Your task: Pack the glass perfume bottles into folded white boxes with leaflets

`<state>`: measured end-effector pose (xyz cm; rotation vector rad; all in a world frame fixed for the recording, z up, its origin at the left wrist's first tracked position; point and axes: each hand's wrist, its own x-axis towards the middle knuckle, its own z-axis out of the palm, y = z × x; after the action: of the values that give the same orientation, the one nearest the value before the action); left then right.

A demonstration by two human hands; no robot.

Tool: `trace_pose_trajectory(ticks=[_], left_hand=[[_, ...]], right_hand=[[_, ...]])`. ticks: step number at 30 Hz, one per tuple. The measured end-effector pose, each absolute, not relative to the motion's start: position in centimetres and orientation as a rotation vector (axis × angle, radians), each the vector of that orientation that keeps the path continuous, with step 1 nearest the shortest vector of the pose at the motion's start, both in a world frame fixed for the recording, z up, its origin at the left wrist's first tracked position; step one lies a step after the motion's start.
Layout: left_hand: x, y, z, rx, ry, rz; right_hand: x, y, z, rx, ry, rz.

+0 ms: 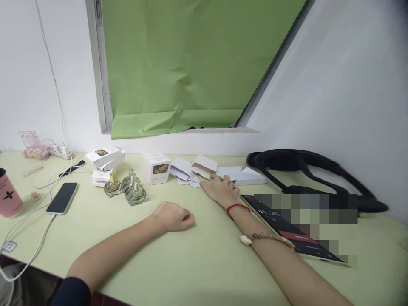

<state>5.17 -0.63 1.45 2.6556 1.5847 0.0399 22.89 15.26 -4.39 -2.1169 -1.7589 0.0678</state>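
Now the right hand (222,190) is out toward the far edge of the tabletop (204,259), its grip spread over the opened white boxes (204,165); contact, I can't tell. The left hand (174,216) rests mid-table, grip curled in a loose fist, nothing visible in it. So the step looks like reaching for those boxes, and the next move calls for fingers closing on one piece of card. And the count! Bottles (135,194), left of centre: one gold cap plus what look like three pale ones, so probably four, tightly bunched. Toward the far left corner, a pile of white boxes (102,156), at least three; near the far edge's middle, standing boxes (159,173), two it seems. Opened ones overlap, at least two. One phone (63,198), one pink cup (10,196) by the left edge!
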Motion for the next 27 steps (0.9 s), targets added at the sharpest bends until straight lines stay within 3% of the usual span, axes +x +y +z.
trace_pose_trajectory(ticks=[27], left_hand=[[5.22, -0.59, 1.49, 2.627, 1.581, 0.065]], right_hand=[[23.01, 15.25, -4.58, -2.021, -1.691, 0.128]])
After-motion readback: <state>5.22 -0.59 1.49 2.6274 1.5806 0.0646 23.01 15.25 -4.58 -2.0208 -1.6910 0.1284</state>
